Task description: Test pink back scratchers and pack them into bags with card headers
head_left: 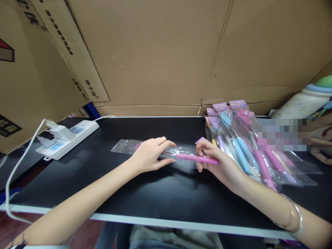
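Observation:
A pink-handled back scratcher lies crosswise in front of me, mostly inside a clear plastic bag. Its pink claw end shows at the left, through the film. My left hand is over the bag and the metal rod, palm down, thumb and fingers on either side of the rod. At the other end, the fingers of my right hand are closed around the pink handle's end and the bag's mouth. A small purple card shows beside the right fingertips.
Several bagged back scratchers, pink, blue and purple, lie piled at the right. A white power strip with plugs and a cable is at the left. Cardboard walls the black table. A pale bottle and another person's hand are far right.

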The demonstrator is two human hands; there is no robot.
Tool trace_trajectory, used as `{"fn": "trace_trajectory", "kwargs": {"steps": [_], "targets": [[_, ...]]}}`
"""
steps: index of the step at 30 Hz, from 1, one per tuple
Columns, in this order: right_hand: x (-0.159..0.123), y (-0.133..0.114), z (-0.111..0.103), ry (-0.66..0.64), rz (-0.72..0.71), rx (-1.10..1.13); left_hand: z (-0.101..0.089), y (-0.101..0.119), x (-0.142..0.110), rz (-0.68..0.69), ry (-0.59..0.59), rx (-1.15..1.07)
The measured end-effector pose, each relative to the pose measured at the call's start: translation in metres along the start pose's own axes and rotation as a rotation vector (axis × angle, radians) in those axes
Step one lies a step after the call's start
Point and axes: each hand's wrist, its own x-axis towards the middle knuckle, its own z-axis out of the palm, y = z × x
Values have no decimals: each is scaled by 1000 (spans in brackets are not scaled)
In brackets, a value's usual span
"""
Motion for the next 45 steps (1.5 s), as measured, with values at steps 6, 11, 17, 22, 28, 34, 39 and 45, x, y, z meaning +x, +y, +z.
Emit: {"fn": "trace_trajectory", "kwargs": {"steps": [6,11,17,22,28,34,39,45], "targets": [[2,4,0,21,74,89,3,4,-1,-28,36,4],[4,1,-7,53,22,124,-2,-4,-1,-113,87,-17],[2,1,-7,43,-16,131,-3,-6,0,-116,110,-57],[0,7,1,53,-8,90,1,-4,-1,-46,130,-39],[-3,16,5,-28,102,28,7,2,-2,13,111,-9],[-5,15,7,-63,159,-25,8,5,-1,8,108,-13],[-6,14,8,-108,132,-64,8,6,0,16,99,29],[-3,16,2,-84,99,-65,8,6,0,21,78,84]]}}
